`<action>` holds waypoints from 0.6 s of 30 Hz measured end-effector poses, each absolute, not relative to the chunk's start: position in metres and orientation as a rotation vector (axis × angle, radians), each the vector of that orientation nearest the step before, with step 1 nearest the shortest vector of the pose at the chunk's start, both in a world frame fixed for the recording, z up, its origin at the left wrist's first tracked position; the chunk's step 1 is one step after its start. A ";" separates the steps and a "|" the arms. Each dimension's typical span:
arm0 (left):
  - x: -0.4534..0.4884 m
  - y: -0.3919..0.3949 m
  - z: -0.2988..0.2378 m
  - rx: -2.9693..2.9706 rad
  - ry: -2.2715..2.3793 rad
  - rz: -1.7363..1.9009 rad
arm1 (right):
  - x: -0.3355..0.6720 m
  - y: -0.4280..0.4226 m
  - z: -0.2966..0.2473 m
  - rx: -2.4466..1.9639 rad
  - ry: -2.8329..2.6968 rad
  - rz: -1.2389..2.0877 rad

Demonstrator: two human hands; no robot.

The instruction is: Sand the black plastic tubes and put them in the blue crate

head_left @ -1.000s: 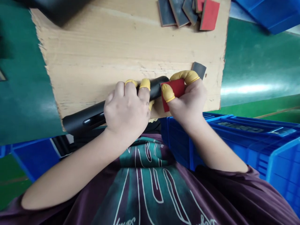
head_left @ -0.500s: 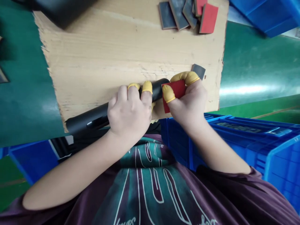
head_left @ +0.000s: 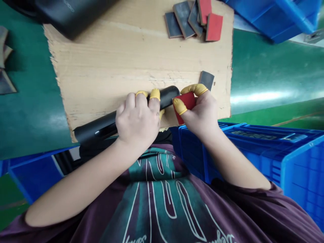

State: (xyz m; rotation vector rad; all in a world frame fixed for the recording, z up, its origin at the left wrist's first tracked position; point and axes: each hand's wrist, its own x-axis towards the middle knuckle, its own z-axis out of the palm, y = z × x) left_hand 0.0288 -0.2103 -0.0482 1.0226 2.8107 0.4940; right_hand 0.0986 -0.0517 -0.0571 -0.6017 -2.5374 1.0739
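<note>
The left hand is clamped around a black tube, fingers wrapped over it, and the tube lies across the wooden surface with its far end poking out beyond that hand, toward the right hand. The right hand has thumb and fingertip pinched together on a red sanding pad, its edge right by the tube's end, though whether they touch is hard to tell. Yellow finger cots cover the fingertips. A grey pad sits just past the right hand, more pads lie well beyond, and a blue crate is right of that hand. The risk, I'd say, is the round tube rolling if the left hand eases off, or the pad slipping from so narrow a pinch, since cots can be slick.
</note>
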 end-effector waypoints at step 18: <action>0.060 -0.218 -0.001 1.586 2.988 0.691 | 0.164 -0.053 0.005 -0.528 -2.046 1.833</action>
